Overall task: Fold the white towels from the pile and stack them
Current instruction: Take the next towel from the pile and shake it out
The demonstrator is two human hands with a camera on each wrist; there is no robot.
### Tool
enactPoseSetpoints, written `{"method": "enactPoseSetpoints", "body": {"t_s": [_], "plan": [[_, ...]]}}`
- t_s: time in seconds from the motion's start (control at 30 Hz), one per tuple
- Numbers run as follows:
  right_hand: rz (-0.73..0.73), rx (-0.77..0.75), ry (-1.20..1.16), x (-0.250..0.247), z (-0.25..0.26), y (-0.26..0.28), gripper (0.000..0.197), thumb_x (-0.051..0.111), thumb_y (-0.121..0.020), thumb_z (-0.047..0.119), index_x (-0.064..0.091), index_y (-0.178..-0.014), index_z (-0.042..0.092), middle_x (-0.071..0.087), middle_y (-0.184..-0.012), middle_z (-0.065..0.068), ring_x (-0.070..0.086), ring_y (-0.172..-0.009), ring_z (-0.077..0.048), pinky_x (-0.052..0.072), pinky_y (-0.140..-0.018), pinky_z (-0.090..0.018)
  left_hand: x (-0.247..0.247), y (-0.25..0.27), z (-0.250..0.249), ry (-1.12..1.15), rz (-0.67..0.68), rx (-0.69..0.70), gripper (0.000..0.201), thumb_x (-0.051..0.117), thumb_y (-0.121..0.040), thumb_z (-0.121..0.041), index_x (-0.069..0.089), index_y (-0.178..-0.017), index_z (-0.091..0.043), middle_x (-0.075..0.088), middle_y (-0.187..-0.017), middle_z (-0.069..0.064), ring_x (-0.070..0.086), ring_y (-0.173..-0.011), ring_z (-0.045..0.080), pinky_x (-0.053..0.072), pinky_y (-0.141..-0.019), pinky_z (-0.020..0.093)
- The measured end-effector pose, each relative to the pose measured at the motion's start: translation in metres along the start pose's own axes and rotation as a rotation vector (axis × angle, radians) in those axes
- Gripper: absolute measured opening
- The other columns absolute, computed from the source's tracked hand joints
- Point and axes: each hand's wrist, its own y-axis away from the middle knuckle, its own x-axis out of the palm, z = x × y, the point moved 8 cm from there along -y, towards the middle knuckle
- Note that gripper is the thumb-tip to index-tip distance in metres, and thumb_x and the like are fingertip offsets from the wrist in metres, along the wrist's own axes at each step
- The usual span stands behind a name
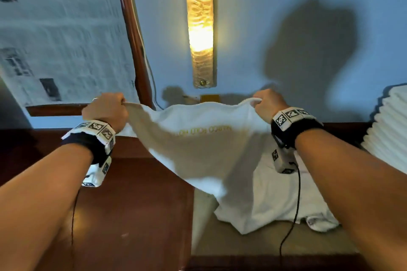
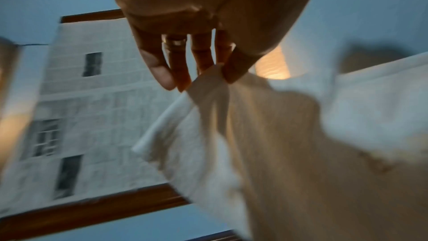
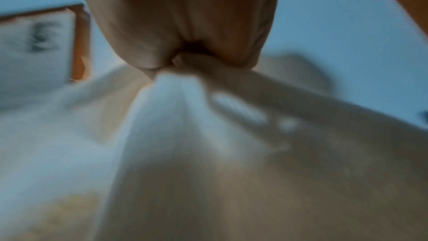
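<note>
Head view shows the left hand (image 1: 105,109) and right hand (image 1: 267,104) each pinching a top corner of one white towel (image 1: 198,145), spread in the air above the pile (image 1: 264,211) on the surface (image 1: 132,215). This looks like the opening-out step; next, the corners should probably be brought together for a first fold.

The white towel (image 1: 198,145) carried one line of yellow lettering across its middle, seen mirrored through the cloth. It seemed to begin with "MARCO", but the rest was too blurred to read. The framed picture (image 1: 63,35) showed no readable words.
</note>
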Motion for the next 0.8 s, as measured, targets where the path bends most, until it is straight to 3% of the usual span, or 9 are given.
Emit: {"method": "enactPoseSetpoints", "body": {"t_s": [0.07,0.13,0.17,0.23,0.3,0.4,0.5,0.67,0.8], "plan": [[0.053,-0.160,0.043,0.005,0.062,0.010,0.019,0.053,-0.093,0.009,0.072,-0.096,0.009,0.070,-0.102,-0.014,0.063,-0.101,-0.032,0.041,-0.074,-0.028,0.007,0.023,-0.040,0.145,0.094,0.173,0.038,0.065,-0.088,-0.040,0.062,-0.123,-0.027,0.062,-0.114,0.005,0.060,-0.105,0.031,0.051,-0.089,0.046],[0.110,-0.316,0.109,0.014,0.122,0.027,0.021,0.052,-0.093,0.011,0.072,-0.099,0.011,0.069,-0.107,-0.010,0.061,-0.104,-0.030,0.040,-0.076,-0.028,0.027,0.055,-0.090,0.413,0.357,0.294,0.065,0.073,-0.073,-0.060,0.057,-0.130,-0.033,0.060,-0.108,-0.002,0.058,-0.099,0.020,0.048,-0.090,0.037],[0.134,-0.360,0.106,0.018,0.142,0.034,0.021,0.053,-0.092,0.011,0.072,-0.099,0.014,0.068,-0.108,-0.008,0.060,-0.104,-0.028,0.041,-0.077,-0.028,0.034,0.067,-0.109,0.520,0.426,0.311,0.060,0.073,-0.070,-0.063,0.058,-0.123,-0.040,0.060,-0.100,-0.004,0.058,-0.091,0.017,0.047,-0.085,0.033],[0.167,-0.434,0.102,0.028,0.165,0.045,0.016,0.058,-0.090,0.014,0.073,-0.096,0.019,0.068,-0.103,-0.002,0.060,-0.100,-0.025,0.046,-0.078,-0.030,0.043,0.080,-0.129,0.581,0.392,0.325,0.018,0.073,-0.083,-0.050,0.060,-0.093,-0.042,0.059,-0.079,-0.006,0.057,-0.078,0.018,0.041,-0.069,0.029],[0.232,-0.426,0.120,0.039,0.157,0.049,0.006,0.068,-0.088,0.025,0.071,-0.084,0.022,0.064,-0.088,0.005,0.059,-0.087,-0.020,0.045,-0.072,-0.030,0.047,0.085,-0.124,0.592,0.317,0.296,0.017,0.067,-0.093,-0.033,0.063,-0.076,-0.030,0.057,-0.067,-0.008,0.057,-0.074,0.021,0.035,-0.062,0.028],[0.347,-0.303,0.183,0.057,0.116,0.056,0.027,0.072,-0.086,0.038,0.057,-0.067,0.027,0.061,-0.075,0.005,0.062,-0.080,-0.022,0.045,-0.067,-0.031,0.049,0.089,-0.104,0.581,0.335,0.308,0.018,0.064,-0.094,-0.025,0.069,-0.078,-0.019,0.062,-0.067,-0.005,0.055,-0.068,0.016,0.039,-0.059,0.026],[0.373,-0.224,0.118,0.069,0.088,0.070,0.022,0.070,-0.088,0.035,0.068,-0.080,0.015,0.068,-0.088,-0.005,0.062,-0.088,-0.024,0.050,-0.078,-0.035,0.044,0.084,-0.081,0.545,0.352,0.301,0.015,0.063,-0.094,-0.023,0.071,-0.084,-0.015,0.067,-0.073,0.003,0.057,-0.068,0.016,0.041,-0.062,0.026],[0.179,-0.045,-0.232,0.062,0.051,0.084,0.020,0.075,-0.085,0.019,0.063,-0.069,0.015,0.060,-0.072,-0.002,0.055,-0.076,-0.022,0.037,-0.062,-0.030,0.039,0.081,-0.036,0.572,0.327,0.203,0.023,0.059,-0.095,-0.022,0.063,-0.073,-0.015,0.066,-0.071,0.007,0.061,-0.072,0.025,0.041,-0.061,0.027],[-0.050,-0.081,-0.451,0.046,0.075,0.087,0.010,0.076,-0.082,0.006,0.067,-0.079,0.009,0.063,-0.076,-0.004,0.058,-0.077,-0.020,0.037,-0.062,-0.026,0.046,0.087,-0.016,0.616,0.322,0.160,0.034,0.059,-0.088,-0.052,0.067,-0.089,-0.018,0.069,-0.079,0.005,0.066,-0.082,0.028,0.049,-0.072,0.033]]}}
